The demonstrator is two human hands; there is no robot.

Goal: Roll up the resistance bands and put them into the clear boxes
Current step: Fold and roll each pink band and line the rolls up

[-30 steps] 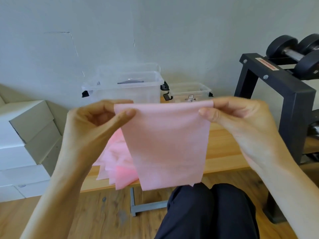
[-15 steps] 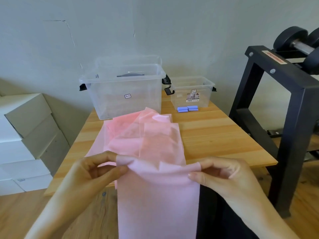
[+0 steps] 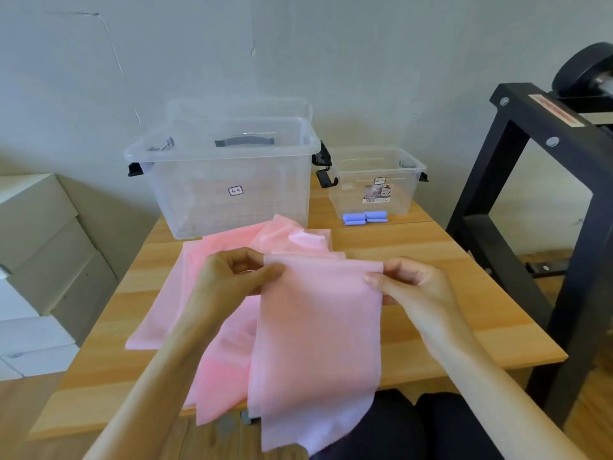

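The dumbbell on the black rack is blurred and cut off by the right edge. The print on the small clear box label is too small to read. The pink band hides the table's near edge and its lower end blurs over the lap; the white boxes are cut off at left.
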